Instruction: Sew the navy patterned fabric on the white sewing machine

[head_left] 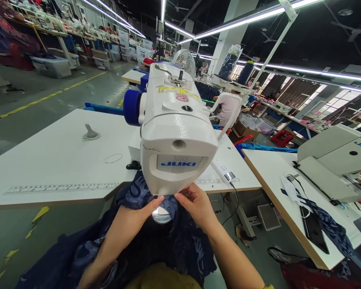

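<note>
A white JUKI sewing machine [176, 132] stands on a white table [57, 160] right in front of me, its head end facing the camera. Dark navy patterned fabric [180, 245] lies under the machine head and spills down onto my lap. My left hand [135, 216] rests on the fabric at the left of the needle area, fingers pinched on the cloth. My right hand [197, 204] pinches the fabric edge just below the machine head on the right. A shiny metal plate [161, 216] shows between the two hands.
A second white table [289, 188] with another sewing machine [333, 160], navy cloth and a black tablet [314, 230] stands at the right. A person in a light shirt [230, 108] sits behind. A fan [185, 62], shelves and bins line the left aisle.
</note>
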